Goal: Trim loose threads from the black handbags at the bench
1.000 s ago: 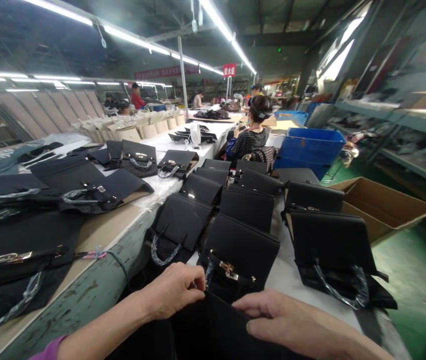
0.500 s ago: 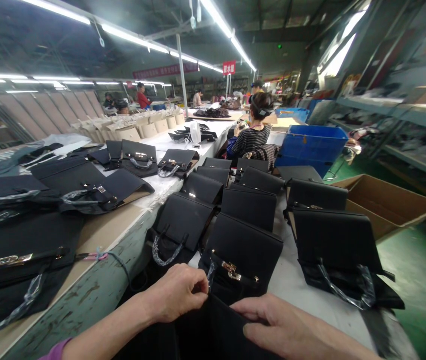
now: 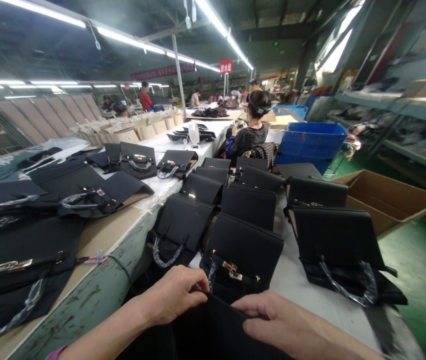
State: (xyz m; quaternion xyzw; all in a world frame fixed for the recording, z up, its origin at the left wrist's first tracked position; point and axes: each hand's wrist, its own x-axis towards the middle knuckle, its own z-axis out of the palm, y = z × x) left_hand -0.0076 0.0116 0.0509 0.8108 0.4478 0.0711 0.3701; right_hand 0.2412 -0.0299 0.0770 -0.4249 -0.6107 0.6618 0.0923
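My left hand (image 3: pixel 175 295) is closed in a pinch on the top edge of a black handbag (image 3: pixel 213 330) at the bottom of the view. My right hand (image 3: pixel 284 325) lies on the same bag, its fingers curled over the edge and gripping it. Just beyond stands another black handbag (image 3: pixel 245 252) with a gold clasp. Several more black handbags (image 3: pixel 250 202) stand in rows behind it on the white worktable (image 3: pixel 291 280).
A long bench (image 3: pixel 100 280) on the left carries more black bags (image 3: pixel 18 260). A seated person in a striped top (image 3: pixel 248 137) works ahead. A blue crate (image 3: pixel 310 145) and an open cardboard box (image 3: pixel 385 197) stand at the right, on a green floor.
Both hands stay on the near bag with only small shifts. The view has tilted slightly.
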